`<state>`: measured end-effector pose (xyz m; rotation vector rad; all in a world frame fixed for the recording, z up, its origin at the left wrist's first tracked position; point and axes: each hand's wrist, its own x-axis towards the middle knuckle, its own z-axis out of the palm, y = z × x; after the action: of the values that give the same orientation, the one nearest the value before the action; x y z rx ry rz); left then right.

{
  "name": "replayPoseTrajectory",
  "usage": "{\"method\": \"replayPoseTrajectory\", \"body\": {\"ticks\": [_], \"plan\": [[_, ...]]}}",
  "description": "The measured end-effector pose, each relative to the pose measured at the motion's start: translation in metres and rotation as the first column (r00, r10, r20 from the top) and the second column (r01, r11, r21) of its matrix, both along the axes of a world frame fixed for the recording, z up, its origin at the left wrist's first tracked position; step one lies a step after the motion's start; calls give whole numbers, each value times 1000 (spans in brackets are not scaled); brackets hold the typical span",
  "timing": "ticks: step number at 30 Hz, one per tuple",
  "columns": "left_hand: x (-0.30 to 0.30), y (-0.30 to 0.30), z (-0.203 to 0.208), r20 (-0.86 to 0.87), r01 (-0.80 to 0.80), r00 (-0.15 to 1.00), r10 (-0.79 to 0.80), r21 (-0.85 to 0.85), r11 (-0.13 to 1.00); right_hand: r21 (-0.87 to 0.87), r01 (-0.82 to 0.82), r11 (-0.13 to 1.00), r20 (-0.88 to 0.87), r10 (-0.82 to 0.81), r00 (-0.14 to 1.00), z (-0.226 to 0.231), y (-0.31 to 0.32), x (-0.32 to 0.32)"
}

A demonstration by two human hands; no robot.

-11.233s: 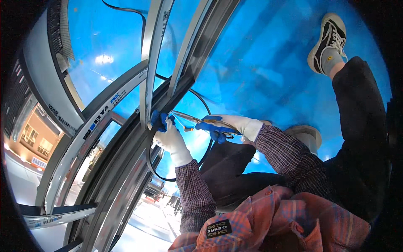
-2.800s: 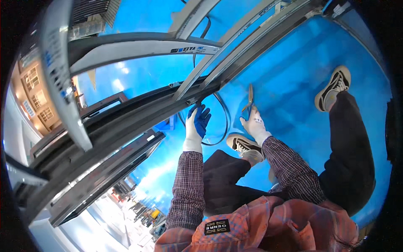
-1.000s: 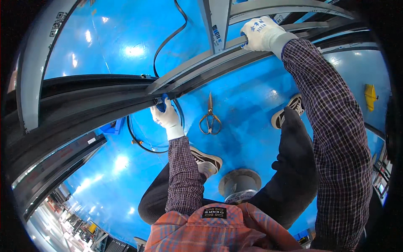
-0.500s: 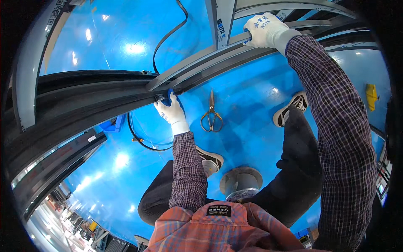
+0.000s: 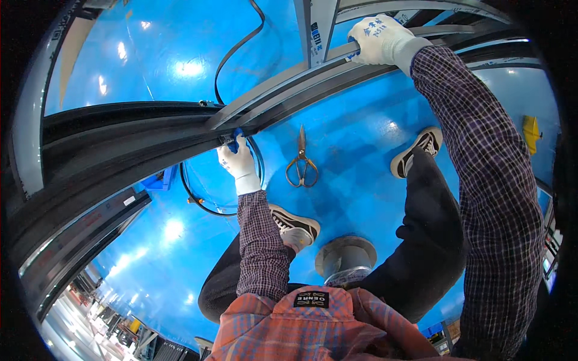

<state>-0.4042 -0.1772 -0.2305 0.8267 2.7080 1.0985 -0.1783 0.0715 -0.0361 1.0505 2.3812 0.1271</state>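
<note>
My right hand point(image 5: 376, 41), in a white work glove with blue on the palm side, is wrapped round a grey metal bar point(image 5: 334, 59) of a large frame. My left hand point(image 5: 238, 161), gloved alike, is closed at the near edge of a long dark frame profile point(image 5: 150, 141), beside the joint with the grey bars. Its thumb and fingers pinch at a small dark spot there; what lies between them is too small to make out. Scissors point(image 5: 301, 157) with brass-coloured loop handles lie on the blue floor, right of my left hand.
A black cable point(image 5: 236, 48) runs on the floor beyond the frame, and a cable loop point(image 5: 201, 204) lies near my left hand. Between my feet stands a grey spool-like stool point(image 5: 344, 256). A yellow object point(image 5: 530, 135) lies at the right, a blue bin point(image 5: 158, 179) at the left.
My left hand has shifted slightly left along the dark profile, and more of the cable loop shows beside it. My right hand keeps its hold on the grey bar.
</note>
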Motion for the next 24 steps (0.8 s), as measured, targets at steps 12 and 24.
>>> {"method": "replayPoseTrajectory", "body": {"ticks": [12,24], "plan": [[10,5,-18,-169,-12,985,23,65,998,-7,15,1000,-43,-15,999,-5,3,3],[6,9,-20,-260,-62,964,64,17,998,-1,-17,1000,-81,17,997,-10,4,3]]}}
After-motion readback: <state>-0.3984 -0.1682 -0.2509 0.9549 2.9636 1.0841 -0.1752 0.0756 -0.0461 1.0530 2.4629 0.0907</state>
